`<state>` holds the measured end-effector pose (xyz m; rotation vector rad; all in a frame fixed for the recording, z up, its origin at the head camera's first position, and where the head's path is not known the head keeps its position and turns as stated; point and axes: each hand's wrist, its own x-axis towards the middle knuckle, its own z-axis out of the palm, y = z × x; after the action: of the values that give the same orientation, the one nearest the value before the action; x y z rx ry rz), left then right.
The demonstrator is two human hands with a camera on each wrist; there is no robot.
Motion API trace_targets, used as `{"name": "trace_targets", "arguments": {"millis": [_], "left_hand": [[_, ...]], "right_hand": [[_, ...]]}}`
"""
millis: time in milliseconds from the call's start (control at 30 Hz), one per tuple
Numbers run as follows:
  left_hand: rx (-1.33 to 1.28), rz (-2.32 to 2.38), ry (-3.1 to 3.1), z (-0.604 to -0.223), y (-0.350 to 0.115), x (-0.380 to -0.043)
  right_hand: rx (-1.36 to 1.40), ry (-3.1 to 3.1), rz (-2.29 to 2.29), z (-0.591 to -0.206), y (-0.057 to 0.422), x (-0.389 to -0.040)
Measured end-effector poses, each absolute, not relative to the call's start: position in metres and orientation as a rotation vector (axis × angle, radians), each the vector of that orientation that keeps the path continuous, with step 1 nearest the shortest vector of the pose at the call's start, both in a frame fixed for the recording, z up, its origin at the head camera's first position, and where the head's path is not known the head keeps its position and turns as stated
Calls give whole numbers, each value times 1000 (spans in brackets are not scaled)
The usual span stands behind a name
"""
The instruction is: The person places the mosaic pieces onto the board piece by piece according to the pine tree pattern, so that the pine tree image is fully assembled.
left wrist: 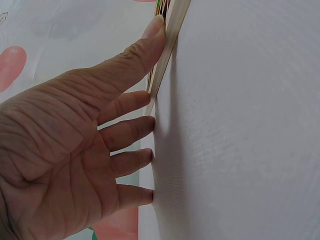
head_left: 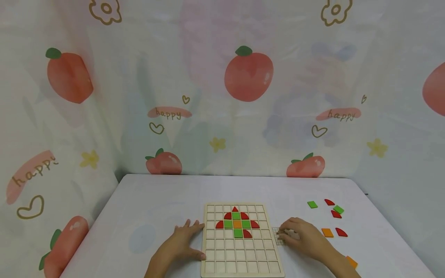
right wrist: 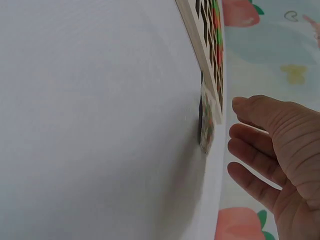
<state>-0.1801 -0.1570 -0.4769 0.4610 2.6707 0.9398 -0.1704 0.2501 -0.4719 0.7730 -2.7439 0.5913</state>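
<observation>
A pale wooden grid board (head_left: 243, 249) lies flat on the table, with red, green and orange tiles in several of its upper squares. An orange square (head_left: 237, 224) sits amid green squares, with red quarter-rounds around them and a red triangle (head_left: 235, 209) on top. My left hand (head_left: 180, 241) is spread at the board's left side, thumb and fingertips at its edge. Just off the board's right edge is a small gridded card (right wrist: 206, 122), partly covered in the head view by my right hand (head_left: 302, 237). In the right wrist view those fingers are loosely bent, nothing between them.
Loose tiles lie on the right of the table: a green square (head_left: 312, 204), an orange square (head_left: 327, 232), a red quarter-round (head_left: 342, 232) and several others. Another orange tile (head_left: 351, 262) shows past my right forearm. A printed curtain (head_left: 215, 116) hangs behind the table.
</observation>
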Motion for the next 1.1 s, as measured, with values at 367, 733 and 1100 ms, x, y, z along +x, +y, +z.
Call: {"name": "trace_targets", "arguments": {"millis": [367, 733, 1100], "left_hand": [[454, 935, 2681, -479, -157, -181], [457, 929, 2679, -478, -158, -181], [462, 928, 2679, -478, -158, -181]], "right_hand": [[542, -2751, 596, -475, 295, -160], [253, -2918, 618, -467, 325, -153], [124, -2946, 578, -472, 353, -155]]}}
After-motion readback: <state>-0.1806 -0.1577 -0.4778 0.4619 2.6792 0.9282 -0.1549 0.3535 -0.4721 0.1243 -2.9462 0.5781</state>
